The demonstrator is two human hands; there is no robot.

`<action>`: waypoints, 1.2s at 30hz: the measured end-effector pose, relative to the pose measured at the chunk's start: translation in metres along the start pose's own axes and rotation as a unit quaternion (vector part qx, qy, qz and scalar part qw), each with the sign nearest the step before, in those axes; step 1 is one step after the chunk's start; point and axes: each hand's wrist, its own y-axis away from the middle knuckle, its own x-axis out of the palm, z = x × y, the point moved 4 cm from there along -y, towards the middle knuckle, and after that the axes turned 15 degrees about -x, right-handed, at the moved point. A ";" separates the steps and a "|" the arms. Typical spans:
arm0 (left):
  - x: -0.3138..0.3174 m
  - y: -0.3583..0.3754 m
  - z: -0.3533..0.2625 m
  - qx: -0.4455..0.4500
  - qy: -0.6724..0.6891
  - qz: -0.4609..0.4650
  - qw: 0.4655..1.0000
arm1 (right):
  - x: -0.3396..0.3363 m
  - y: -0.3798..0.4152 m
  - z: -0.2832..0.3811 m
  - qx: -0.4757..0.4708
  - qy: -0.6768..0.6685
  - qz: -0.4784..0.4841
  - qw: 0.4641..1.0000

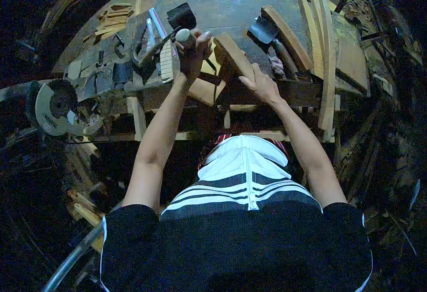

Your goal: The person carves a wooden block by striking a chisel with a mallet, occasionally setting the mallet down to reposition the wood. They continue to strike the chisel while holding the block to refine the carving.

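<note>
My left hand [194, 51] is closed around a tool handle [183, 35], whose round, pale end points up at me. The rest of that tool is hidden behind the fist, so its kind does not show. My right hand [262, 86] grips the near end of a thick wooden board [234, 54] that slants across the bench edge. Between the hands a pale wood piece [206, 91] juts out at the bench's front. Just left of my left fist are a ridged cream-coloured strip [166, 61] and a dark curved tool [143, 61].
Dark metal blades [182, 16] and a bluish metal blade [263, 31] lie on the workbench [223, 14]. Long timber strips [328, 63] stand at the right. A circular saw [55, 107] is at the left, near wood scraps [114, 19] and a metal pipe [72, 260].
</note>
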 end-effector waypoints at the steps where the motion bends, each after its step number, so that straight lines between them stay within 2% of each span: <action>1: 0.002 -0.001 0.001 -0.001 0.001 0.000 1.000 | 0.003 -0.001 -0.003 -0.021 0.039 -0.027 0.999; 3: 0.007 -0.005 0.001 0.006 0.109 -0.020 0.994 | 0.002 -0.001 -0.004 -0.041 0.077 -0.053 0.995; 5: 0.011 -0.008 -0.001 -0.056 0.227 0.040 0.971 | 0.003 -0.002 -0.006 -0.058 0.070 -0.061 0.994; 7: 0.013 -0.002 -0.015 0.005 -0.024 -0.036 0.999 | 0.005 -0.002 -0.009 -0.055 0.079 -0.060 0.994; 8: 0.017 0.000 -0.019 0.003 -0.024 -0.035 0.999 | 0.005 -0.002 -0.008 -0.053 0.088 -0.059 0.993; 10: 0.021 0.004 -0.022 -0.026 0.071 -0.032 0.997 | 0.004 -0.001 -0.007 -0.056 0.077 -0.060 0.994; 16: 0.020 0.003 -0.024 0.009 0.059 0.007 0.998 | 0.001 0.001 -0.004 -0.048 0.058 -0.047 0.996; 19: 0.015 0.004 -0.025 0.030 0.030 -0.045 0.998 | -0.005 0.002 0.003 -0.010 0.032 -0.015 0.999; 20: 0.014 0.004 -0.026 0.030 0.031 -0.046 0.998 | -0.005 0.002 0.004 0.020 0.010 0.008 1.000; 25: 0.014 0.003 -0.024 0.040 0.008 -0.025 0.999 | -0.003 0.004 0.002 0.018 0.016 -0.004 1.000; 32: 0.015 0.003 -0.026 0.034 0.007 -0.040 0.999 | -0.002 0.003 0.002 0.005 0.025 -0.014 1.000; 35: 0.013 -0.001 -0.017 0.005 0.028 -0.019 0.999 | -0.001 0.003 0.001 0.008 0.037 -0.006 0.999; 36: 0.015 -0.001 -0.014 -0.012 0.081 -0.008 0.997 | -0.001 0.003 0.000 0.008 0.037 -0.006 0.999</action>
